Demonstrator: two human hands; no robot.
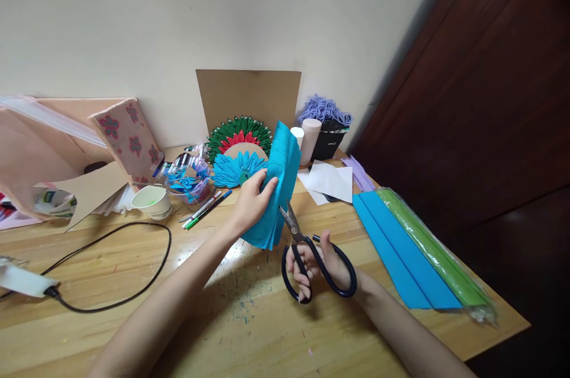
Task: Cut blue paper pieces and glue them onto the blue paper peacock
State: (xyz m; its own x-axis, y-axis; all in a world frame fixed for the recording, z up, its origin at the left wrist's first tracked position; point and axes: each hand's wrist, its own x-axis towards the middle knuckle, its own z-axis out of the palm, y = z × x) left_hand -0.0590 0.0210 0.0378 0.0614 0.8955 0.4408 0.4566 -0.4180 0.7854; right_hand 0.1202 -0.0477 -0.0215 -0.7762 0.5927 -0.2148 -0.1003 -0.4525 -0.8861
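Observation:
Folded blue crepe paper [285, 158] is pinched in my left hand [255, 203], held up off the table with its layers hanging down. My right hand [318, 265] has its fingers through the black handles of a pair of scissors [293, 226]. The blades are parted and point up and left, close to the paper's right edge; whether they touch it I cannot tell. Behind my left hand lies a blue paper flower [236, 169], and behind that a green and red paper piece [249, 135].
At right lie a flat blue paper sheet [396, 247] and a wrapped green roll [431, 247]. White paper [332, 179], markers [209, 212], a paper cup [152, 203] and a bowl of blue scraps [189, 182] surround my hands. A glue gun [27, 280] with a looped cord sits left.

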